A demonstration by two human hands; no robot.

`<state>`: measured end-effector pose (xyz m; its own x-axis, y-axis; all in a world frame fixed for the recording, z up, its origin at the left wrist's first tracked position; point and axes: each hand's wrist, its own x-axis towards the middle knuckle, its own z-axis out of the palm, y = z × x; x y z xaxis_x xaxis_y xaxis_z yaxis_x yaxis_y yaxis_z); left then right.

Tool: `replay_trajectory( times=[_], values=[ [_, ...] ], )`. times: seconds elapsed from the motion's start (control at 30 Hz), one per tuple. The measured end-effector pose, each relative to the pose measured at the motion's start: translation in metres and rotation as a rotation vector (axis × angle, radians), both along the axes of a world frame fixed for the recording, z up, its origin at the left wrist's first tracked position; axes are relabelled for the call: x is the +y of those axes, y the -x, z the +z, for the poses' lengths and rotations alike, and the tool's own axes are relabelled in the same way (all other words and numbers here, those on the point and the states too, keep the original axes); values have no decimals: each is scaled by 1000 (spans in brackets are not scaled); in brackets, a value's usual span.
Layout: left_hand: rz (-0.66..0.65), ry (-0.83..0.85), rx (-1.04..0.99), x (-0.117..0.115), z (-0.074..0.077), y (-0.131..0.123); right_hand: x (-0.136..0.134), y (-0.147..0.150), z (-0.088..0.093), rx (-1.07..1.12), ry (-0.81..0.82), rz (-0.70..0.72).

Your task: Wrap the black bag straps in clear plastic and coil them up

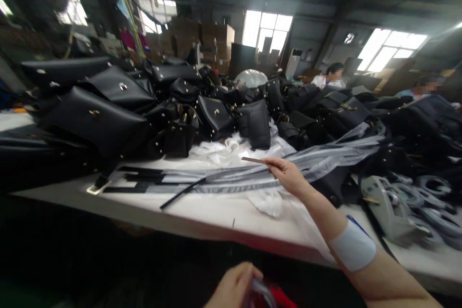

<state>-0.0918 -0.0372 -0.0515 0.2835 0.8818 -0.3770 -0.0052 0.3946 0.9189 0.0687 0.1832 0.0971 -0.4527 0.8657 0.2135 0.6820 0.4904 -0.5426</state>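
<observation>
My right hand point(287, 175) is closed in a pinch on a thin, flat brown strip point(254, 160), holding it out over the table. Beneath the strip lie several black straps point(144, 178), partly in clear plastic sleeves point(234, 180). One loose black strap point(182, 193) slants toward the front edge. My left hand point(234, 286), low at the bottom of the view, is closed round something greyish and shiny, blurred and cut off by the frame. Something red point(279, 297) shows beside it. A gold-coloured metal buckle point(97, 186) lies at the left end of the straps.
Black handbags point(214, 118) are heaped along the back of the white table point(212, 211). Crumpled white wrapping point(231, 151) lies before them. To the right stand a pale device point(386, 207) and grey coils point(433, 197). Two people point(330, 77) are beyond the heap.
</observation>
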Motion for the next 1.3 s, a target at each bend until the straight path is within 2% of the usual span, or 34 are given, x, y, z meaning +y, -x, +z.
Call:
replay_trajectory(
  times=[0.03,0.1,0.17,0.23,0.33,0.43,0.57,0.73,0.83,0.93,1.2,1.3],
  values=[
    [44,63,-50,-3,2,-4,-25,-11,-2,84,43,78],
    [30,128,-118,-6,6,-10,-75,-29,-9,159,159,182],
    [27,154,-172,-4,6,-13,-119,-44,-19,169,289,201],
    [32,193,-204,-3,4,-16,-155,-56,-30,193,338,171],
    [37,228,-238,-6,3,-22,-193,-73,-41,168,315,117],
    [13,221,-216,-8,5,-29,-214,-86,-39,57,316,130],
    [-11,173,-165,-8,9,-34,-225,-85,-34,-137,317,179],
    [-55,84,-154,-10,20,-42,-228,-64,-44,-338,192,245],
    [-82,-37,-104,-13,28,-46,-226,-53,-49,-368,154,309],
    [-74,-176,46,-14,35,-47,-221,-52,-52,-298,178,244],
    [-206,-302,171,-17,45,-42,-195,-66,-79,258,631,93],
    [-193,-359,302,-22,44,-45,-190,-67,-91,351,686,4]
  ],
)
